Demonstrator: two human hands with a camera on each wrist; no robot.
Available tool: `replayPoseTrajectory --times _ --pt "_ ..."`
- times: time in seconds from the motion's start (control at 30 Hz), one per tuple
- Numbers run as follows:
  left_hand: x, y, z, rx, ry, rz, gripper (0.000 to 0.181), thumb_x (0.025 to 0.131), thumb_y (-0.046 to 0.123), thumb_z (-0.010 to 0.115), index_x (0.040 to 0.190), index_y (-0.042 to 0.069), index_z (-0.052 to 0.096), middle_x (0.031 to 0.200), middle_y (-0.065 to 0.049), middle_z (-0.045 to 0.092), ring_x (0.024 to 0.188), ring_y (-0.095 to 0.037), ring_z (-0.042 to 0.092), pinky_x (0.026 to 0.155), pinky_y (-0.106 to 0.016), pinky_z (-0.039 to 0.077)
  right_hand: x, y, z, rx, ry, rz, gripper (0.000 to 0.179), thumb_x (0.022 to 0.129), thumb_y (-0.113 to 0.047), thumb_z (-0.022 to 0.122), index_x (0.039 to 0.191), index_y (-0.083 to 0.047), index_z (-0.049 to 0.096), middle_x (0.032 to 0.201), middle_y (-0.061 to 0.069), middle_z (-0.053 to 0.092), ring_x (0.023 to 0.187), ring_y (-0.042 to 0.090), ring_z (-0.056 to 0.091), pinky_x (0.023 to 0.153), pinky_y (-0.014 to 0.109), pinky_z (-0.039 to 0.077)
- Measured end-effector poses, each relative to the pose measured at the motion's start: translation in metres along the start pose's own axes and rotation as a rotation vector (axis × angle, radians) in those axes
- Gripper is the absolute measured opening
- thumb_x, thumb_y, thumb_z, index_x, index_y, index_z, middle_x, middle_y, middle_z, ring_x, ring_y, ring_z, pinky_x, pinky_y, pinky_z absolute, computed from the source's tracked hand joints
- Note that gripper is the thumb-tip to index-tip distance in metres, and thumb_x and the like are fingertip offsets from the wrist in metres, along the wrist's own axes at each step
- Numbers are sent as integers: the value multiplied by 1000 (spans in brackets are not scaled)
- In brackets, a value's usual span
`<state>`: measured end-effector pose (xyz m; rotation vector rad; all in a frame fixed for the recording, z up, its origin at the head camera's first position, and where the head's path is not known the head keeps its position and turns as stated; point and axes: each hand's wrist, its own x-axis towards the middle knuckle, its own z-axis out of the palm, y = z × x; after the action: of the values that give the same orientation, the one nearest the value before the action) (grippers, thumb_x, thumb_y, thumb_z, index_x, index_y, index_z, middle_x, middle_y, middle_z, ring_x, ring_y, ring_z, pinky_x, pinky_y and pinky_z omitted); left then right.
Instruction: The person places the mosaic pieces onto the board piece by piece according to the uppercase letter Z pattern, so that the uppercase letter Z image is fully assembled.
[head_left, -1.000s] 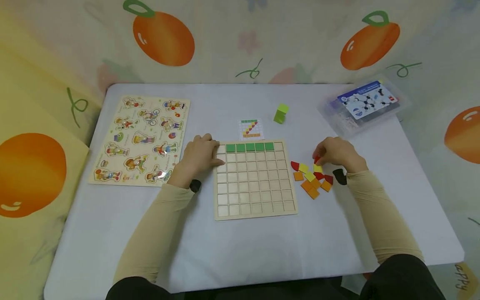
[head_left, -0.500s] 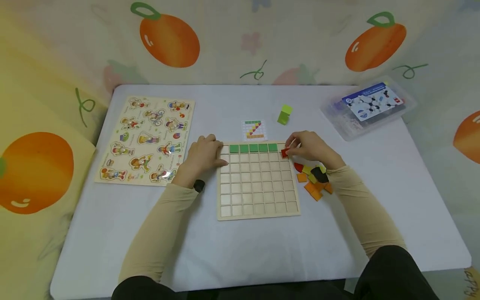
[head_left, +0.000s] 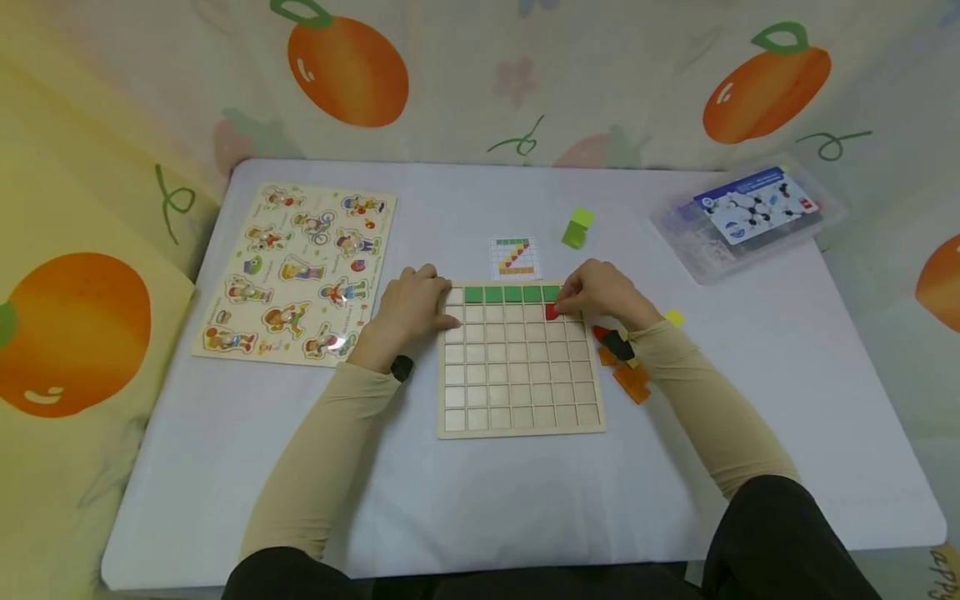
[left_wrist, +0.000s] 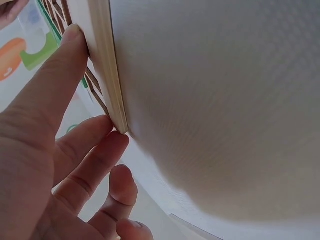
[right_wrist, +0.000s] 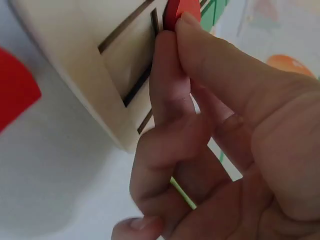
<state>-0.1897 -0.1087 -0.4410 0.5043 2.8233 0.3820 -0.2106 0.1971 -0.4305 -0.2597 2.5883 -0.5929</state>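
Observation:
A wooden grid board lies on the table, with green square tiles along its far row. My left hand rests at the board's far left corner. Its thumb presses on the rim and its fingertips touch the corner in the left wrist view. In my right hand, thumb and index finger pinch a red tile with a curved edge. That tile is over the second row, just below the last green tile. The right wrist and sleeve partly hide a loose pile of orange tiles beside the board.
A small printed pattern card lies beyond the board. Two light green pieces sit to its right. A clear plastic case stands at the back right, a wooden picture puzzle at the left. A yellow tile shows beyond the right sleeve.
My right hand has picked the red tile from the pile and moved left with it, over the board's second row. The left hand has stayed at the board's corner.

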Motion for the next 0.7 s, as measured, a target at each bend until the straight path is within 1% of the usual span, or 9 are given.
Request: replayPoseTrajectory --times 0.13,0.23,0.3,0.37,0.43,0.5,0.6,0.7 --pt "0 1 0 -3 3 0 70 86 44 82 141 5 62 134 -14 61 115 -37 57 93 -52 52 -3 -6 2 -39 29 53 18 91 -30 79 97 -14 83 95 7 79 84 22 64 60 26 44" --pt "-1 0 -1 -5 -4 -3 70 86 44 82 141 5 62 133 -14 60 116 -38 57 93 -52 51 -8 -9 6 -60 73 53 20 92 -31 79 100 -13 83 99 8 80 85 23 65 60 27 44" --pt "-1 0 -1 -7 -7 -3 70 86 44 82 141 5 62 134 -14 60 116 -38 57 93 -52 51 -14 -8 6 -53 101 50 23 93 -31 77 105 -12 82 105 10 80 90 26 66 66 29 47" --pt "0 0 -2 -16 -12 -3 70 87 43 82 142 5 62 134 -14 60 116 -38 57 93 -52 51 -21 -5 4 -48 126 45 25 94 -30 76 109 -11 82 112 13 80 97 29 67 74 34 51" --pt "0 0 -2 -16 -12 -1 70 87 43 82 142 5 61 135 -15 60 116 -38 57 93 -52 51 -28 3 -1 -47 135 57 25 96 -29 75 111 -10 82 117 15 78 102 32 67 81 39 52" --pt "0 0 -2 -14 -8 3 70 87 43 82 142 4 61 135 -15 60 117 -38 57 94 -52 51 -37 14 -8 -75 148 79 25 96 -29 74 110 -10 82 121 17 76 104 34 67 83 41 52" --pt "-1 0 -2 -13 -1 6 71 87 43 82 142 4 61 135 -15 60 116 -38 57 93 -52 51 -51 35 -19 -118 167 128 25 95 -30 75 108 -10 82 121 20 75 97 34 67 70 37 51" --pt "-2 0 -1 -11 -2 5 71 87 43 82 142 3 61 134 -15 60 115 -38 57 93 -52 51 -65 57 -25 -147 194 196 28 94 -34 76 108 -11 82 118 21 76 89 33 67 59 32 46"
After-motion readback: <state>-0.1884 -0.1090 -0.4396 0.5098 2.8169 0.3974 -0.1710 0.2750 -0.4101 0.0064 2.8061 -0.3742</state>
